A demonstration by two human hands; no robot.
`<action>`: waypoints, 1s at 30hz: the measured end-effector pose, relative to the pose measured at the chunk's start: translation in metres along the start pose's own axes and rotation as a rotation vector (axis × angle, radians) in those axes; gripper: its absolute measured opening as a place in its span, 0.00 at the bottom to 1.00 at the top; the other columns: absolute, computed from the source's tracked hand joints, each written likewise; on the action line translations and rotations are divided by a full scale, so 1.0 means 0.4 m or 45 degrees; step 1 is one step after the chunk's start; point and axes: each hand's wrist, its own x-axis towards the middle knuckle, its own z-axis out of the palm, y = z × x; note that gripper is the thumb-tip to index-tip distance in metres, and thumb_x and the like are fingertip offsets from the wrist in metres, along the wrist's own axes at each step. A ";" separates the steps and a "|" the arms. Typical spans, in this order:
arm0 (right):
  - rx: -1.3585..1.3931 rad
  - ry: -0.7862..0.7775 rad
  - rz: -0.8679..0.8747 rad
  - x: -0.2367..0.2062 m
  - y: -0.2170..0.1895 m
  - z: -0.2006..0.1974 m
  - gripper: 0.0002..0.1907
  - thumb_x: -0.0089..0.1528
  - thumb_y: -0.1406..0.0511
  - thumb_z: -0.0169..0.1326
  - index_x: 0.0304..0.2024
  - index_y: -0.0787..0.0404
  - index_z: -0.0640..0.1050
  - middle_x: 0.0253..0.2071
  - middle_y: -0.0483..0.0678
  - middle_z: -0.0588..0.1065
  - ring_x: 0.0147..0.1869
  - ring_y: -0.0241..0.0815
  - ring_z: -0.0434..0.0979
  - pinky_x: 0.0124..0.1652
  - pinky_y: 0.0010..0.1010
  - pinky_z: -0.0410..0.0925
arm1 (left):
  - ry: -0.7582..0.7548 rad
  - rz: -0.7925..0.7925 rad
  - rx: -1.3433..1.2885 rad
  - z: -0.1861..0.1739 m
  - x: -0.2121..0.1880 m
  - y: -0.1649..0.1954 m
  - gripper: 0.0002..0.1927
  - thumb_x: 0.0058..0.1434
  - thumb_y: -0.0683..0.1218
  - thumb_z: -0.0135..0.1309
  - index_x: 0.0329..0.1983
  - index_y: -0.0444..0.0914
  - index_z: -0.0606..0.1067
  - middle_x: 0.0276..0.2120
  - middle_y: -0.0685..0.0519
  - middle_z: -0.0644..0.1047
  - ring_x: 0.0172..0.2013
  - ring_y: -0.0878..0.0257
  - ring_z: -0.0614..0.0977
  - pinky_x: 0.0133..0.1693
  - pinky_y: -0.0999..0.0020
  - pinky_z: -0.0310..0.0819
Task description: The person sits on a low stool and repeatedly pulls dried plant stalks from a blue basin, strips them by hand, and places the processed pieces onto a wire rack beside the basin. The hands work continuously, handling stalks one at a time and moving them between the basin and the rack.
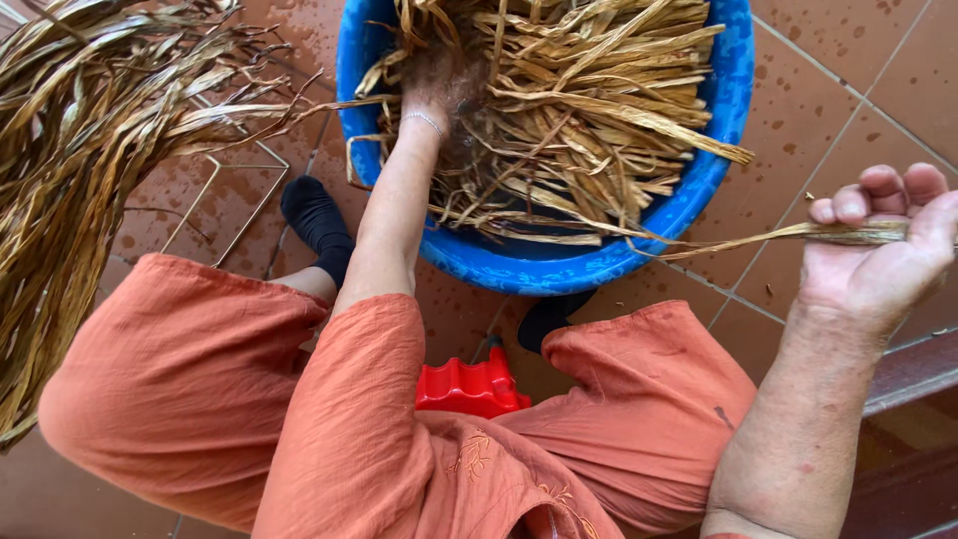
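Observation:
A blue plastic basin (699,190) full of long dry straw-coloured leaf strips (589,110) stands on the tiled floor in front of me. My left hand (439,85) reaches into the strips at the basin's left side, blurred, its fingers buried among them; a thin bracelet is on the wrist. Out to the right of the basin, my right hand (883,255) is closed on one long strip (768,237) that trails back over the rim into the pile.
A big bundle of the same dry strips (80,160) hangs over a wire rack (235,200) at the left. A red plastic stool (469,387) shows between my knees. The brown floor tiles (828,100) are wet. A dark step (913,374) lies at the right.

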 end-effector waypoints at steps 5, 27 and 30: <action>0.097 -0.154 0.046 -0.025 -0.040 -0.014 0.21 0.80 0.49 0.42 0.47 0.57 0.76 0.31 0.44 0.66 0.26 0.36 0.54 0.28 0.26 0.51 | -0.363 -0.054 0.222 -0.110 0.014 0.048 0.25 0.66 0.48 0.56 0.65 0.54 0.65 0.64 0.48 0.61 0.63 0.42 0.62 0.59 0.27 0.57; -0.082 -0.181 -0.034 -0.052 -0.044 0.099 0.16 0.76 0.53 0.45 0.47 0.56 0.77 0.34 0.45 0.73 0.26 0.35 0.63 0.27 0.27 0.57 | 0.345 0.601 -0.921 -0.178 -0.056 0.788 0.10 0.70 0.50 0.51 0.45 0.41 0.78 0.42 0.43 0.77 0.45 0.46 0.79 0.47 0.49 0.76; -0.483 -0.161 -0.191 -0.077 -0.023 0.151 0.11 0.73 0.57 0.50 0.48 0.56 0.75 0.34 0.42 0.74 0.26 0.31 0.64 0.24 0.24 0.55 | 0.463 0.413 -1.613 -0.267 -0.115 0.742 0.13 0.71 0.48 0.48 0.52 0.38 0.77 0.32 0.49 0.78 0.32 0.56 0.81 0.34 0.62 0.74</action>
